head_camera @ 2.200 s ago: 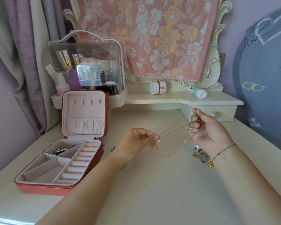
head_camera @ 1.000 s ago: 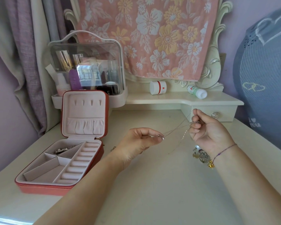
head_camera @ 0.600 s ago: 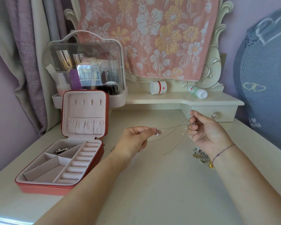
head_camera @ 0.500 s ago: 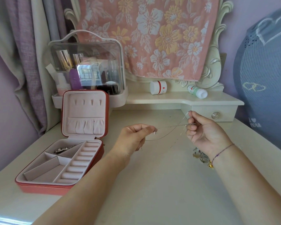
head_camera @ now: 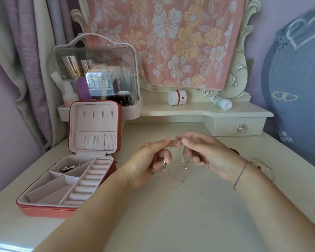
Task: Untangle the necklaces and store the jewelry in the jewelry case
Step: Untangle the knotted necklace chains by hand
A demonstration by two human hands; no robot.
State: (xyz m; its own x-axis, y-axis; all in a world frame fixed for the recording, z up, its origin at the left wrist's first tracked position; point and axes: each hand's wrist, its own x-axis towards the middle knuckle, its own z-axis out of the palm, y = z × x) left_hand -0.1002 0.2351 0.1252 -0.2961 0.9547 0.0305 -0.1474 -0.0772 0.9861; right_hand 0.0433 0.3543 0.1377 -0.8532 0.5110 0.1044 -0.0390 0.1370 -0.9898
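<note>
A thin silver necklace chain [head_camera: 176,180] hangs in a loop between my two hands above the white tabletop, with a small pendant [head_camera: 185,167] dangling from it. My left hand [head_camera: 149,160] pinches one part of the chain, and my right hand [head_camera: 207,153] pinches another; the fingertips nearly meet. The red jewelry case [head_camera: 44,209] lies open at the left, lid upright, with a silver piece [head_camera: 70,167] in a back compartment. More jewelry [head_camera: 258,165] lies on the table behind my right wrist, partly hidden.
A clear-lidded cosmetics organiser [head_camera: 96,77] stands behind the case. A white jar [head_camera: 176,97] and a tipped bottle [head_camera: 221,102] lie on the raised shelf, above a small drawer [head_camera: 241,128]. A floral cloth [head_camera: 162,40] covers the mirror. A blue cushion [head_camera: 296,84] leans at right.
My hands have come together from being spread apart; the chain, earlier stretched between them, now hangs down in a slack loop. The right hand has shifted left, uncovering jewelry on the table.
</note>
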